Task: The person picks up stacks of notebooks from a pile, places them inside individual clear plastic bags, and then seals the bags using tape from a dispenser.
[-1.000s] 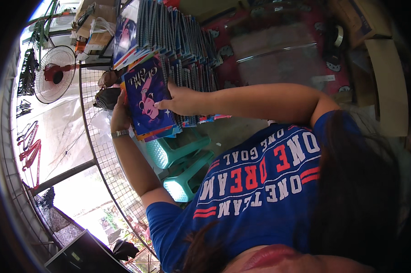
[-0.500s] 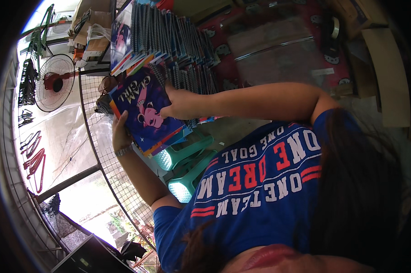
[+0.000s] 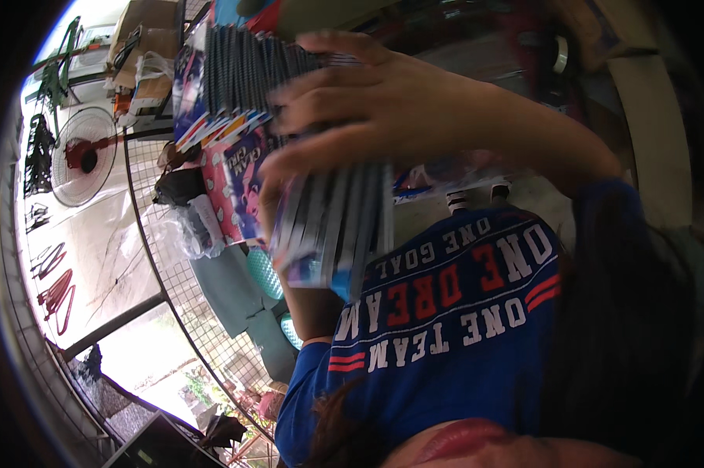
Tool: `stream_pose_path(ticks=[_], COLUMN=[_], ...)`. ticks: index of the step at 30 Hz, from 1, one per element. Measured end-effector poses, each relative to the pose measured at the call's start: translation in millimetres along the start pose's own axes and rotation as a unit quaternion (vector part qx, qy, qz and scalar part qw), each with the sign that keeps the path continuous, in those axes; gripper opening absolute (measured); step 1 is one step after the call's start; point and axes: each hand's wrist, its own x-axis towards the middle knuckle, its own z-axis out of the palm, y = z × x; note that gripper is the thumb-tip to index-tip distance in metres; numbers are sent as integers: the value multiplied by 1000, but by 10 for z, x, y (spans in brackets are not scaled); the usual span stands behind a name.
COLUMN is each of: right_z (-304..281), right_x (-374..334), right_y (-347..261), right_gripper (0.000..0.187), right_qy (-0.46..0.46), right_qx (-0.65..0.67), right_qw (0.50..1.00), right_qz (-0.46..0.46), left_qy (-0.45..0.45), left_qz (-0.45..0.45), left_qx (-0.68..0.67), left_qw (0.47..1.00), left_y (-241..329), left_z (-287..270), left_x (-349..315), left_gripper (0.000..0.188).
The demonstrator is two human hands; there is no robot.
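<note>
Right hand (image 3: 367, 105) blurred, fingers spread wide above the notebook bundle (image 3: 332, 222). Left hand (image 3: 270, 209), partly hidden, appears to grip the bundle by the tabletop's (image 3: 218, 195) near edge — fanned books could slip out if that grip slackens.

Left side's pretty much all wire mesh (image 3: 196, 316), with harsh daylight pouring through and some greenery (image 3: 198, 384) showing outside. There's a round fan (image 3: 79, 155) with a reddish middle, red hangers (image 3: 58, 299) below it, cardboard boxes (image 3: 151, 48) up top. Right side's way dimmer, with a tan cardboard panel (image 3: 654, 140) near the edge.
</note>
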Motion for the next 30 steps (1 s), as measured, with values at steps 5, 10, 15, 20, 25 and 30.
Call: stream_pose_path(ticks=[5, 10, 15, 20, 25, 30], right_z=[105, 744, 686, 778, 842, 940], right_x=[-1125, -2466, -2878, -2718, -2845, -2963], right_y=[136, -87, -364, -490, -424, -506], right_gripper=[90, 91, 94, 95, 95, 92], right_qy=[35, 116, -24, 30, -7, -39], right_qx=[245, 162, 231, 258, 329, 244], right_qw=[881, 827, 772, 721, 661, 736], right_qz=[403, 525, 592, 643, 674, 630], left_qy=[-108, -254, -202, -253, -276, -311], left_qz=[4, -22, -2, 226, 166, 347], left_qx=[92, 56, 181, 411, 373, 473], left_qw=[990, 965, 963, 846, 870, 748], left_y=[-1326, -1990, -2256, -2289, -2375, -2492], left_z=[547, 1191, 1189, 1010, 971, 875], left_x=[482, 588, 462, 491, 497, 511], left_gripper=[74, 70, 50, 50, 49, 56])
